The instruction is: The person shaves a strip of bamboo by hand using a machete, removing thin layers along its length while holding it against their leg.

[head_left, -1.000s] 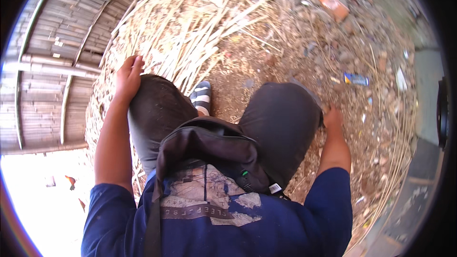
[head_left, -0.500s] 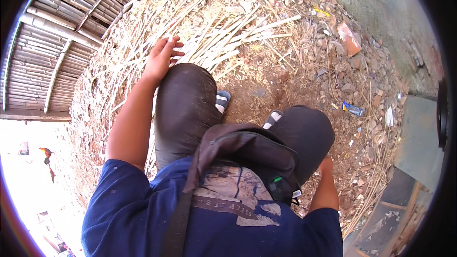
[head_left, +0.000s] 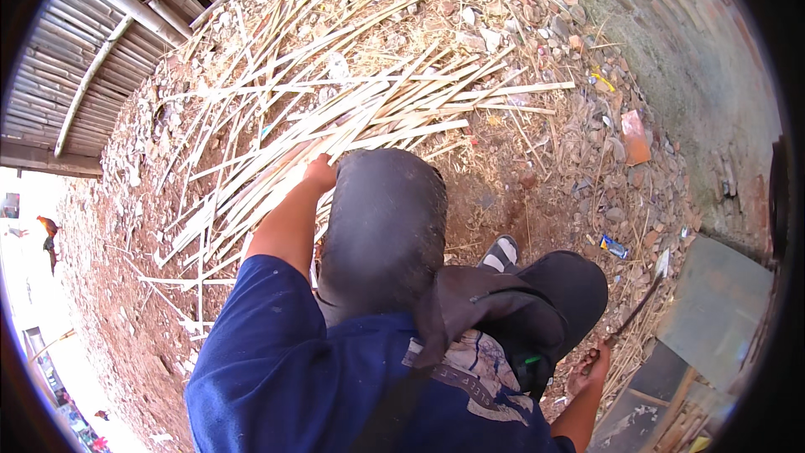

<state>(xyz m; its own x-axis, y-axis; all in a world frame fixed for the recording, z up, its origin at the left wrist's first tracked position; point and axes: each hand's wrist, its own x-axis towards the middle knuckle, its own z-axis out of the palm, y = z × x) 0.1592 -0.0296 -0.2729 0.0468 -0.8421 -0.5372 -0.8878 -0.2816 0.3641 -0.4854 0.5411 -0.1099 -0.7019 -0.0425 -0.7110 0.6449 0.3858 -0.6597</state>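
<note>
Pale, flat bamboo strips (head_left: 411, 101), long and split with straight edges, lie in a crisscross heap at eleven o'clock. At ten o'clock the left hand (head_left: 319, 174) meets the heap's near edge beside the raised knee; its fingers are partly hidden, so I cannot tell whether they grasp a strip. At between four and five o'clock the right hand (head_left: 591, 367) has its fingers curled around a slim, dark, knife-like tool (head_left: 635, 315) angled towards two o'clock from the hand. A soft black fabric bag (head_left: 482, 294) sags across the lap, its contents hidden. The ground (head_left: 126, 302) is brown, dusty earth, strewn with stones and straw. A crinkled blue wrapper (head_left: 614, 247) and a rough orange brick (head_left: 636, 138) lie near three o'clock. A slatted bamboo wall (head_left: 63, 75) stands at ten o'clock, a weathered brick wall (head_left: 679, 59) at two.
</note>
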